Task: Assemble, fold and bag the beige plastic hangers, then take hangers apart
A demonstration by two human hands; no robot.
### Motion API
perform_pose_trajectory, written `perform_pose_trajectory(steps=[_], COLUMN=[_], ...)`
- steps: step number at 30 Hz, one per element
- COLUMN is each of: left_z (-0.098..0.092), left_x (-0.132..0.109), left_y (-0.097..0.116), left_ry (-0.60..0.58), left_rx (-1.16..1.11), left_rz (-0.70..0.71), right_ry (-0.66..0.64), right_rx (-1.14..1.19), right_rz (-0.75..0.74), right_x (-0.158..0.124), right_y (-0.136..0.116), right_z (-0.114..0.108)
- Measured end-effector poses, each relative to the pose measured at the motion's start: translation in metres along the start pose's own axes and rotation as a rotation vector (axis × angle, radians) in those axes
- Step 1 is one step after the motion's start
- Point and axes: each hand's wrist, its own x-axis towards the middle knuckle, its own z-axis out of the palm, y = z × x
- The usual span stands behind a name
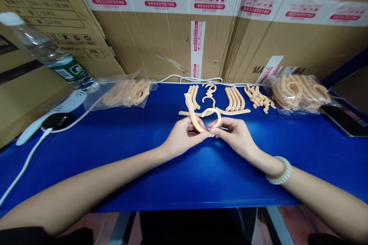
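Between my fingertips, over the middle of the blue table, two beige plastic pieces meet. My left hand (185, 135) is closed on a curved hanger arm (192, 112) that points up and away. My right hand (234, 134) pinches a hanger hook (217, 116) near its lower end. The joint between the two pieces is partly covered by my fingers. Just beyond lies a hanger (232, 112) with its arms spread and its hook up. Behind it are loose hanger arms (235, 98) in two groups, loose hooks (211, 89) and a pile of small connector pieces (260, 98).
Clear bags of beige parts lie at left (128, 92) and right (300, 91). At left are a water bottle (63, 61), a hairbrush (37, 124) and a black charger (57, 121) with white cable. A phone (346, 119) lies far right. Cardboard boxes (161, 41) stand behind.
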Motion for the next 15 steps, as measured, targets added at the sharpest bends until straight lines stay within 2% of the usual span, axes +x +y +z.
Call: perform_pose_trajectory(steps=[3,5,7,9,12,15], left_z=[-0.002,-0.003,-0.004,-0.004,-0.004,-0.003], left_x=[0.002,0.003,0.003,0.002,0.002,0.002], left_y=[0.000,0.001,0.002,0.003,0.004,0.004], left_ry=[-0.006,0.001,0.011,0.016,0.020,0.025], left_rx=[-0.016,-0.013,-0.009,-0.010,-0.010,-0.008], left_rz=[0.017,0.021,0.019,0.020,0.023,0.017], right_ry=[-0.015,0.046,0.144,0.200,0.132,0.042], right_rx=[0.002,-0.061,-0.236,-0.513,-0.901,-1.071], right_rz=[-0.030,-0.087,-0.175,-0.308,-0.520,-0.600], right_x=[0.005,0.011,0.021,0.032,0.047,0.054], right_y=[-0.005,-0.009,-0.012,-0.011,-0.003,0.007], right_z=[-0.009,-0.022,-0.040,-0.061,-0.085,-0.094])
